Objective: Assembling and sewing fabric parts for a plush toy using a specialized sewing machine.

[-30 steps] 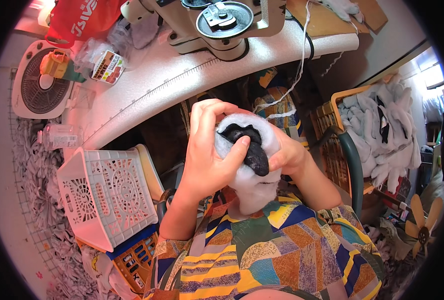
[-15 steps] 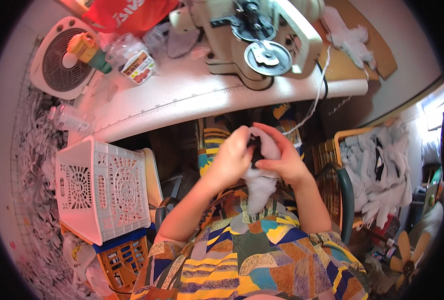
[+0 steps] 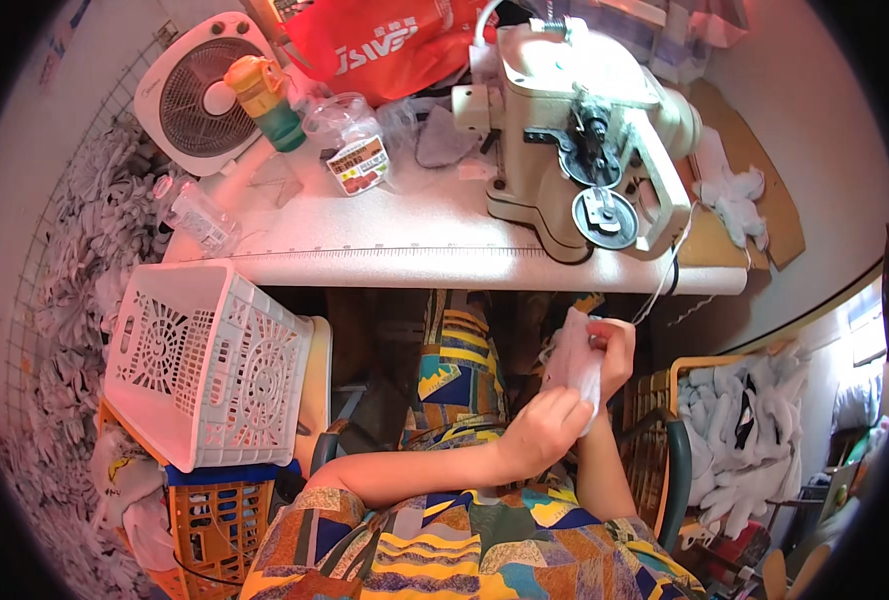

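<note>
A pale, soft fabric piece (image 3: 572, 360) is held over my lap, below the table edge and right of centre. My left hand (image 3: 542, 434) has its fingers curled on the lower part of it. My right hand (image 3: 612, 352) pinches its upper end from the right. Any dark inner part is hidden from this angle. Above the hands stands a cream industrial sewing machine (image 3: 575, 80), with white cord (image 3: 665, 275) hanging from it past the table edge.
The white table edge (image 3: 415, 275) crosses in front. A white plastic crate (image 3: 215, 370) is at left, a yellow basket (image 3: 677, 375) of white gloves (image 3: 745, 430) at right. A fan (image 3: 200, 90), tumbler (image 3: 270, 105), red bag (image 3: 385, 35) and clear bottle (image 3: 195, 215) sit toward the back left.
My hands and the piece have moved down and right, away from upright in front of me. The dark opening has turned out of sight. The view has tilted up toward the table.
</note>
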`<move>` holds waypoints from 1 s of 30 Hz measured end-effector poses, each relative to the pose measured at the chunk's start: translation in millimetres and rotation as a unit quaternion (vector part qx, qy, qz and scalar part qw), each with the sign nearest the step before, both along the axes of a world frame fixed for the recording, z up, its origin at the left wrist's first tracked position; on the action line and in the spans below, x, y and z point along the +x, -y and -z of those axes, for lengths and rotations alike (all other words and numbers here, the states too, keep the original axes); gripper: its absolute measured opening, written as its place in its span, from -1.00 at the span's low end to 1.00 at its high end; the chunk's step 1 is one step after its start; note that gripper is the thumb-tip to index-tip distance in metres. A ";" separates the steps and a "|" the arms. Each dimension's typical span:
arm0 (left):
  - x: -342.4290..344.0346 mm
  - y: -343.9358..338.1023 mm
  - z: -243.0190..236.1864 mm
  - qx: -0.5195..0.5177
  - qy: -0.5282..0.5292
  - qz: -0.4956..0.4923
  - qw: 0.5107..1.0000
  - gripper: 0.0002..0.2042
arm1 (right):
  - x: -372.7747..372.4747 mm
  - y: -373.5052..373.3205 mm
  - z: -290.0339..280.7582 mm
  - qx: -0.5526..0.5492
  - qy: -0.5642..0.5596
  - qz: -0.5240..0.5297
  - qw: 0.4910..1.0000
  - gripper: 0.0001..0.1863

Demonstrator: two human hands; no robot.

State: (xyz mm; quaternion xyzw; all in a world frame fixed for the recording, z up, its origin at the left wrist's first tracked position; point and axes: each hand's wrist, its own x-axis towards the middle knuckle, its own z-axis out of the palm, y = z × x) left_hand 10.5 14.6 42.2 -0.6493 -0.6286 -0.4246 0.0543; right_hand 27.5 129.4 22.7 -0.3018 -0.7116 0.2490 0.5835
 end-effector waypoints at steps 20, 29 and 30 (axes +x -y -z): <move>-54.5 -1.1 -4.8 0.049 0.086 -0.093 0.991 -0.67 | 13.7 28.2 -22.4 0.093 0.145 -0.118 0.978 -0.74; -49.8 -1.0 -7.0 0.152 -0.050 -0.147 0.976 -0.78 | 6.5 10.5 -0.4 -0.001 0.080 -0.131 0.988 -0.70; -53.5 0.0 -7.9 0.153 -0.052 -0.158 0.974 -0.77 | 1.7 12.5 -2.0 0.000 0.058 -0.129 0.990 -0.67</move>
